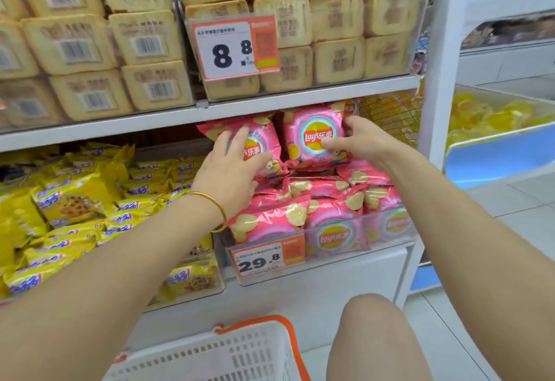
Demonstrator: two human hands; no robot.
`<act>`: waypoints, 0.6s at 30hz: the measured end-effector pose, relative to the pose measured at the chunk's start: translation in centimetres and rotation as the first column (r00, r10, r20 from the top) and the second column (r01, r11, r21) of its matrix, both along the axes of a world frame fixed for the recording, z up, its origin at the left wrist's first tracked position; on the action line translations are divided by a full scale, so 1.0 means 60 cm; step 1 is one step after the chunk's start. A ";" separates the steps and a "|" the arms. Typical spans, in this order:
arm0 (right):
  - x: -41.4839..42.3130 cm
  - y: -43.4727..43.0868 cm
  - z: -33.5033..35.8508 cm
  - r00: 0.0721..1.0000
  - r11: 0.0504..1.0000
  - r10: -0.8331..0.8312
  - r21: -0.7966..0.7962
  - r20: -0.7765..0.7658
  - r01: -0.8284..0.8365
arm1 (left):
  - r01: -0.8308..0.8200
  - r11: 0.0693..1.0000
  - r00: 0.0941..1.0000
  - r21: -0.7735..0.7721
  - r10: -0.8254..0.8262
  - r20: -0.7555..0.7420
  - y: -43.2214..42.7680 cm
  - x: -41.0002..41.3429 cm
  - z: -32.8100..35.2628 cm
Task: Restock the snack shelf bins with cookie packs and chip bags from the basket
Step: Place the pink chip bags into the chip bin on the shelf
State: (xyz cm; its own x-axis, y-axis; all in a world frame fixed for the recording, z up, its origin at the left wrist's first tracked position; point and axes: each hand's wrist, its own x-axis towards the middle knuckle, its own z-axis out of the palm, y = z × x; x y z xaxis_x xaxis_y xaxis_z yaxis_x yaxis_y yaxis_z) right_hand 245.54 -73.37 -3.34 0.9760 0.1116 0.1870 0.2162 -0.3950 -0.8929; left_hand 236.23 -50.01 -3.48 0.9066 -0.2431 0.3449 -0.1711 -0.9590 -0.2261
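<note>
- My left grip (231,170) lies flat on the front of the left chip bag (258,143), with the fingers straight and spread and the thumb across its lower face. It presses rather than grasps, I judge to hold that bag upright against whatever stands behind it.
- My right grip (360,140) has hold of the right chip bag (312,134). The thumb is on the front beside the logo, and the fingers curl round the right edge and go out of sight behind.
- Both bags stand upright, side by side and touching. They rest on the pink bags lying flat in the chip bin (390,227), just under the shelf board (120,125).
- Stood like this, their logos face the aisle and they fill the gap under the board. That seems to be why I set them so.
- The bin's clear front wall, with the price tag (267,256) clipped to it, stops the lower bags sliding out.
- The yellow cookie packs (75,200) are heaped in the neighbouring bin to the left, apart from my work here.
- The basket (240,353) sits low in front of me, near my knee (372,335). Its inside is not shown, so I cannot tell what is left in it.
- I judge the step in hand to be seating these two bags. They are puffy and slippery and may tip forward, so letting go calls for care.
</note>
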 end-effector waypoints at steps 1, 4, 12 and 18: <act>0.005 -0.004 0.005 1.000 0.999 0.022 -0.045 0.006 -0.022 | 0.015 1.000 1.000 0.012 -0.015 0.009 0.004 0.000 -0.003; 0.004 -0.001 0.007 0.996 0.987 0.087 -0.135 -0.006 -0.087 | 0.055 0.998 0.998 0.020 -0.055 0.020 0.008 -0.002 -0.012; -0.016 -0.001 -0.031 0.996 0.981 -0.060 -0.177 0.071 0.072 | 0.090 0.992 0.996 -0.091 -0.089 0.019 0.011 -0.017 -0.012; -0.093 0.016 -0.025 0.937 0.928 -0.257 -0.212 0.238 0.308 | 0.151 0.972 0.988 -0.181 -0.147 0.039 0.021 -0.046 -0.016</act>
State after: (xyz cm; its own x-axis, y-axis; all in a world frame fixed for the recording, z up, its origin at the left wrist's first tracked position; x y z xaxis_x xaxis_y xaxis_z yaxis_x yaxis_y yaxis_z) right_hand 239.97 -72.42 -4.84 0.9177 -0.0960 0.3856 0.2294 -0.6644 -0.7113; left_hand 233.47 -48.78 -4.42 0.8554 -0.3052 0.4184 -0.3116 -0.9486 -0.0548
